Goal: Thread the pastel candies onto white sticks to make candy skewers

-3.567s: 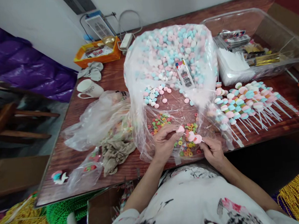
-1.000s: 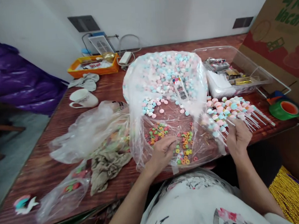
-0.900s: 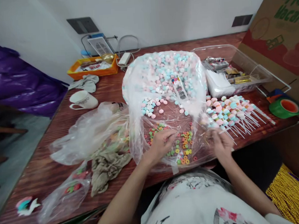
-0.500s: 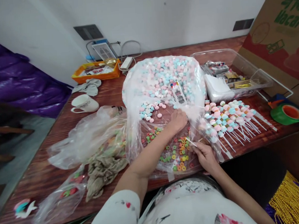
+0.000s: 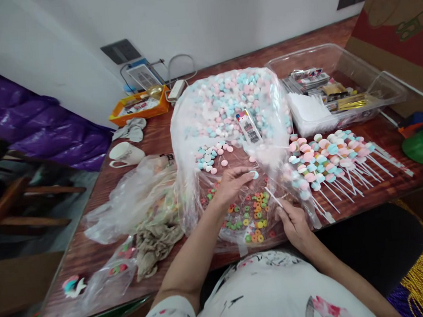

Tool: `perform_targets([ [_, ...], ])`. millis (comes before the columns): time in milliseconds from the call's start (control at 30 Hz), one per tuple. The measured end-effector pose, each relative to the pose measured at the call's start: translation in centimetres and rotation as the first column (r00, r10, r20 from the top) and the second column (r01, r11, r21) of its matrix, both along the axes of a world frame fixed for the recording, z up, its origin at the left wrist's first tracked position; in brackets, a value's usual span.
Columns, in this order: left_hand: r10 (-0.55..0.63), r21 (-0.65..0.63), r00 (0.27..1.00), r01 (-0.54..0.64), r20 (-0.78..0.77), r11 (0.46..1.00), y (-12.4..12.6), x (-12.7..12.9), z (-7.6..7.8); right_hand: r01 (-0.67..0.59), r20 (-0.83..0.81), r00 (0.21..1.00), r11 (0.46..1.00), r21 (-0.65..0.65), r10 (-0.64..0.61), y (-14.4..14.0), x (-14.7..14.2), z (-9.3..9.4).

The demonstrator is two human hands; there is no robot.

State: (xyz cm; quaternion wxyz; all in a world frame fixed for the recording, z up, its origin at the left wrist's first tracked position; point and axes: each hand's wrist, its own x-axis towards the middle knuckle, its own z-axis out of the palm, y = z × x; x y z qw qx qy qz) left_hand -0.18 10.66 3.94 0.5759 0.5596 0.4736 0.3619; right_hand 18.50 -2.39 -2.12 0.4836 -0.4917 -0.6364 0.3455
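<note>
My left hand [image 5: 232, 182] pinches a pale blue marshmallow [image 5: 254, 174] above the clear plastic. Just to the right, my right hand [image 5: 294, 222] grips a thin white stick [image 5: 274, 196], its upper end bare and tilted toward the marshmallow; the two are apart. Under my hands lie cereal rings [image 5: 259, 212] in red, green, yellow and orange, on the plastic sheet. Loose pink, white and blue marshmallows [image 5: 211, 154] sit at the mouth of a big clear bag [image 5: 225, 100] full of them. To the right is a pile of marshmallow skewers [image 5: 326, 158] on white sticks.
A clear plastic bin [image 5: 371, 74] with packets and white sticks stands at back right, beside a cardboard box [image 5: 376, 33]. Green tape [image 5: 420, 146] lies at the right edge. On the left are a mug [image 5: 126, 154], a crumpled cloth [image 5: 154, 245] and plastic bags [image 5: 128, 202].
My left hand has come back from the bag's mouth toward me with a blue marshmallow. My right hand still holds the stick, slightly lower. The camera view has shifted.
</note>
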Motion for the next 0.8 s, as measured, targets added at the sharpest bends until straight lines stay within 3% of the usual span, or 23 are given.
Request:
perform_targets([
  [67, 0.083, -0.184, 0.965, -0.036, 0.25, 0.982, -2.8, 0.2, 0.6, 0.011, 0.028, 1.0, 1.0, -0.011, -0.01, -0.1, 0.0, -0.3],
  [167, 0.234, -0.292, 0.885, -0.118, 0.403, 0.949, -5.8, 0.9, 1.2, -0.023, 0.08, 0.997, 1.0, -0.006, 0.023, -0.1, -0.2, -0.8],
  [433, 0.384, -0.223, 0.785, -0.314, 0.485, 0.923, -7.4, 1.7, 0.7, -0.033, 0.176, 0.984, 0.999, -0.005, 0.033, -0.4, -0.2, -0.3],
  [800, 0.37, -0.13, 0.805, -0.352, 0.464, 0.927, -7.7, 1.6, -0.4, -0.071, 0.309, 0.949, 0.997, 0.007, 0.065, -0.5, -0.3, -0.4],
])
